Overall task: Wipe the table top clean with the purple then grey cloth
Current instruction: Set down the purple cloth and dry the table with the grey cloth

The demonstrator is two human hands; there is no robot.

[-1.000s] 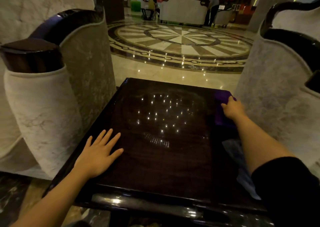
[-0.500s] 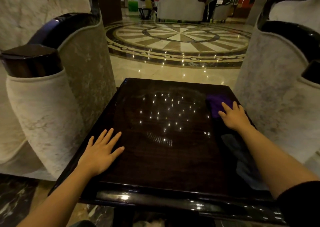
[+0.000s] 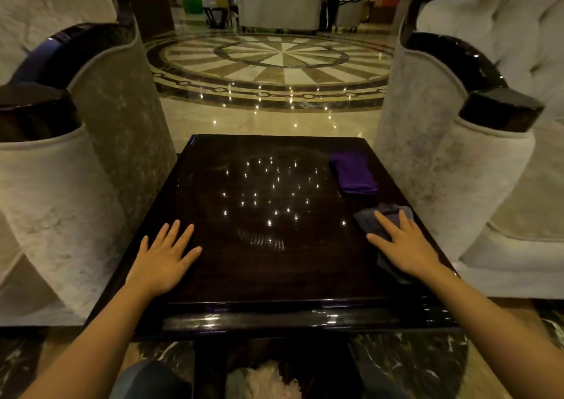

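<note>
A dark glossy square table top [image 3: 274, 264] fills the middle of the head view. The folded purple cloth [image 3: 353, 173] lies alone near the far right corner. Closer to me on the right side lies the grey cloth [image 3: 378, 218], and my right hand [image 3: 403, 244] rests flat on it with fingers spread. My left hand [image 3: 166, 256] lies flat on the bare wood near the front left, fingers apart, holding nothing.
Two pale upholstered armchairs with dark wooden arm caps stand close on the left [image 3: 61, 185] and right [image 3: 457, 154] of the table. Beyond it is a shiny marble floor [image 3: 274, 63] with a round pattern, and people far off.
My right hand left the purple cloth at the far right and drew back toward me onto the grey cloth. The left hand stayed flat in place.
</note>
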